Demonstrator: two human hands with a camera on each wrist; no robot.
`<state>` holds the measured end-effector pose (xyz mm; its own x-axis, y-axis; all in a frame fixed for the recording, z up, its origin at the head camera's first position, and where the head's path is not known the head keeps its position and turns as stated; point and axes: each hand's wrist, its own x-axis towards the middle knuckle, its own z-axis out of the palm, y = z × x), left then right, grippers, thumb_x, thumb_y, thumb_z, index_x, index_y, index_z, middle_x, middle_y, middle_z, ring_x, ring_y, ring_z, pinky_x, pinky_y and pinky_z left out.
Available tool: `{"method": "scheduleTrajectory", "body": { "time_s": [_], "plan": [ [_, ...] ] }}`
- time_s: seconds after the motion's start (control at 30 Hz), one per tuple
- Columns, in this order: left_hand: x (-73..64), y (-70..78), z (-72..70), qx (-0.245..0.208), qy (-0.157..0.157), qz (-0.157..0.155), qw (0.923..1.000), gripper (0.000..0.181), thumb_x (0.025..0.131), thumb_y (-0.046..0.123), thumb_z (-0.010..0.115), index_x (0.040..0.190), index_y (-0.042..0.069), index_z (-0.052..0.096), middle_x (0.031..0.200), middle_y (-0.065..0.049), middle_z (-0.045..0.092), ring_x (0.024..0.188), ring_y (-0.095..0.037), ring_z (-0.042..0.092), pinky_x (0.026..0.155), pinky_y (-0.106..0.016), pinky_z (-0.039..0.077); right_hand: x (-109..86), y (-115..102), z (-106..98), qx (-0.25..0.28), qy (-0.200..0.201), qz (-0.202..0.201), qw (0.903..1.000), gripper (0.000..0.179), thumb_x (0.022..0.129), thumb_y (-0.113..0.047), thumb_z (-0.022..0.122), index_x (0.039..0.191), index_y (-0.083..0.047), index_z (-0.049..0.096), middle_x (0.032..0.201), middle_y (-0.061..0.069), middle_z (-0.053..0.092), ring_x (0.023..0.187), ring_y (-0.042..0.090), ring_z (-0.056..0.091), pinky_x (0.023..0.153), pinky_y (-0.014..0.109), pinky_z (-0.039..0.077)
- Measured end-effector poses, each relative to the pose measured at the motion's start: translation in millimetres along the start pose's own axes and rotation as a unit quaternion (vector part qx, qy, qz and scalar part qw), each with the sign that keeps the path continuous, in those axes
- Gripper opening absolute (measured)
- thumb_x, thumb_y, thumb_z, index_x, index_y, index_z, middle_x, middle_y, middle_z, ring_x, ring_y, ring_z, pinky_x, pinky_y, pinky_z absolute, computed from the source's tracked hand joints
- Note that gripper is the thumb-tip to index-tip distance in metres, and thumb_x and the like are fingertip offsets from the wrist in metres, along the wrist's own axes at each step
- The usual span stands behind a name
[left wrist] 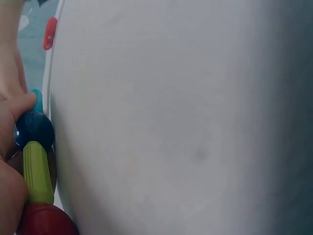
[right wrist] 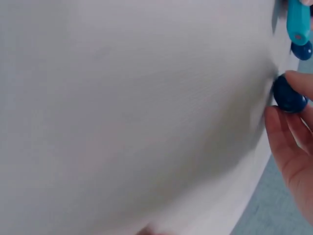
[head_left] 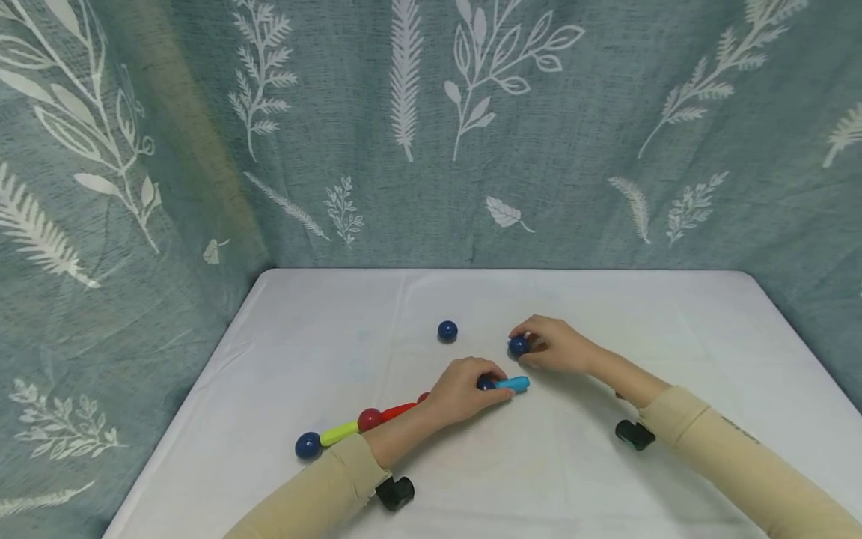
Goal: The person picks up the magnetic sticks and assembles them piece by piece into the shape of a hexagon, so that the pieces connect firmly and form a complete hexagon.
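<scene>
A chain of balls and rods slants across the white table. From its left end come a dark blue ball (head_left: 308, 446), a yellow-green rod (head_left: 339, 433), a red ball (head_left: 370, 420) and a red rod (head_left: 399, 410). My left hand (head_left: 465, 389) grips the chain's right part, around a blue ball (left wrist: 34, 131) with a light blue rod (head_left: 514, 384) sticking out. Another yellow-green rod (left wrist: 37, 171) shows beneath that hand in the left wrist view. Just beyond the light blue rod's tip, my right hand (head_left: 559, 346) pinches a separate dark blue ball (right wrist: 289, 95) between thumb and fingers.
One more loose blue ball (head_left: 447, 332) lies farther back on the table (head_left: 323, 322). A patterned green-blue curtain (head_left: 417, 217) hangs behind and at the sides. Black wrist cameras (head_left: 395, 494) hang beneath both sleeves.
</scene>
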<state>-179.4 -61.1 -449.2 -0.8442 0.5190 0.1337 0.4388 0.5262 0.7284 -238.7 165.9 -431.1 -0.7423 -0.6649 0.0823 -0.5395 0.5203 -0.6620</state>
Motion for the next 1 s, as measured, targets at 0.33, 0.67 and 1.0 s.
{"method": "scheduleTrajectory", "body": {
  "time_s": [0.33, 0.67, 1.0],
  "plan": [
    [0.7, 0.5, -1.6, -0.011, 0.004, -0.002, 0.9999, 0.018, 0.085, 0.025, 0.077, 0.096, 0.01, 0.075, 0.083, 0.005, 0.067, 0.076, -0.007, 0.056, 0.071, -0.022, 0.046, -45.4, -5, -4, 0.048, -0.045, 0.006, 0.9978, 0.037, 0.089, -0.005, 0.07, 0.125, -0.005, 0.062, 0.119, 0.007, 0.06, 0.107, 0.024, 0.059, 0.085, 0.028, 0.052],
    [0.5, 1.3, 0.4, 0.004, 0.002, 0.013, 0.9999, 0.017, 0.087, 0.023, 0.075, 0.097, 0.01, 0.074, 0.085, 0.003, 0.067, 0.076, -0.008, 0.056, 0.07, -0.02, 0.046, -44.0, -8, 8, 0.05, -0.045, -0.027, 0.9974, 0.031, 0.09, -0.018, 0.072, 0.119, -0.011, 0.065, 0.115, 0.001, 0.061, 0.102, 0.016, 0.058, 0.082, 0.027, 0.052],
    [-27.9, 1.5, -41.0, 0.135, -0.058, -0.055, 0.9876, 0.039, 0.088, 0.035, 0.072, 0.117, 0.009, 0.066, 0.104, -0.003, 0.066, 0.092, -0.016, 0.059, 0.081, -0.033, 0.049, -36.6, -11, 12, -0.059, -0.003, -0.016, 0.9981, 0.018, 0.092, -0.028, 0.068, 0.107, -0.017, 0.07, 0.102, -0.009, 0.064, 0.09, 0.01, 0.055, 0.078, 0.03, 0.047]
  ]
}}
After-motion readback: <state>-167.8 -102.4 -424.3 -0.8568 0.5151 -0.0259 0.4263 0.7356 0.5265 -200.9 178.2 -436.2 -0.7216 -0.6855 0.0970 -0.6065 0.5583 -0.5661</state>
